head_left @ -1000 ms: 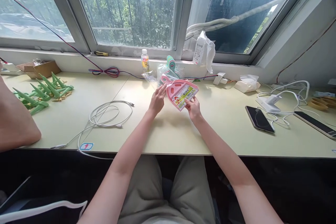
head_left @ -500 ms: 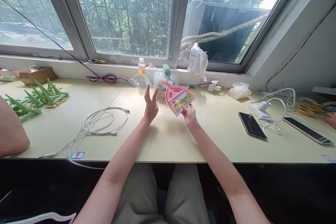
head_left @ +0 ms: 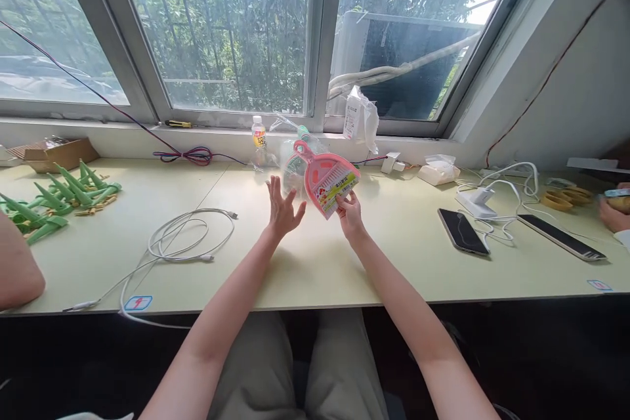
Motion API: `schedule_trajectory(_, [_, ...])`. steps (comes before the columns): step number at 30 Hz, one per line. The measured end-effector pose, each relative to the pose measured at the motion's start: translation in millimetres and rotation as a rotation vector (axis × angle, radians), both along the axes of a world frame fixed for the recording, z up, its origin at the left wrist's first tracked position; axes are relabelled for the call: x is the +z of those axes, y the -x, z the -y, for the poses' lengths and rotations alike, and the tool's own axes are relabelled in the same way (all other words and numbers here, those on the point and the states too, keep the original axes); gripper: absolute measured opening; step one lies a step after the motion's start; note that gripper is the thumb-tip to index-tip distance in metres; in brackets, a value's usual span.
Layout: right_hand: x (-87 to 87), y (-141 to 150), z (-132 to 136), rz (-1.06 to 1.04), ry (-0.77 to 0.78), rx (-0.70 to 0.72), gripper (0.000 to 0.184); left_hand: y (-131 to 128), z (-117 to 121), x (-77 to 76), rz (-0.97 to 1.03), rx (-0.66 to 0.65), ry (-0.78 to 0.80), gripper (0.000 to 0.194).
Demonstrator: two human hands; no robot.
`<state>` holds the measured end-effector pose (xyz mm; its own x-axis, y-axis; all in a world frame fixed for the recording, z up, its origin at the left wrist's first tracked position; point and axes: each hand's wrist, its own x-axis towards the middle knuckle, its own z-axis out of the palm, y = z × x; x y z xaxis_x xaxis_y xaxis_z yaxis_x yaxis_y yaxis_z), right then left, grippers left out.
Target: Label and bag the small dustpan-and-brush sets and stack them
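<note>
A pink dustpan (head_left: 314, 177) with a white-bristled brush nested in it and a yellow-green label is held up over the table. My right hand (head_left: 350, 213) grips its lower right edge between thumb and fingers. The dustpan tilts, its looped handle pointing up and left. To its left, my left hand (head_left: 284, 209) is raised with fingers spread, apart from the dustpan and holding nothing. Behind the dustpan lies clear plastic wrapping (head_left: 290, 174) with green handles, partly hidden.
A bottle (head_left: 258, 132) stands by the sill. At left are a coiled white cable (head_left: 180, 256), green plastic pieces (head_left: 73, 190) and another person's arm (head_left: 20, 262). Two phones, one a black phone (head_left: 462, 231), lie right, beside a white charger (head_left: 476, 202). Another person's hand (head_left: 613, 213) shows far right.
My left hand has let go of the dustpan's handle side and moved left, its fingers opening. My right hand still holds the dustpan. The view has shifted slightly.
</note>
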<state>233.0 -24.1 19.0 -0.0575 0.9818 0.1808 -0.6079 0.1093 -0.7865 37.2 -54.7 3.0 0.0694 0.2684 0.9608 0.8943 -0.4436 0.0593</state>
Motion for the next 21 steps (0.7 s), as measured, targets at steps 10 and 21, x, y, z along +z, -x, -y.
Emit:
schedule_trajectory(10, [-0.2, -4, -6, 0.066, -0.033, -0.009, 0.055, -3, 17, 43.6, 0.827, 0.314, 0.120, 0.101])
schedule_trajectory(21, [11.9, -14, -8, 0.178, -0.081, -0.015, 0.053, 31, 4, 47.7, 1.417, -0.357, 0.249, 0.075])
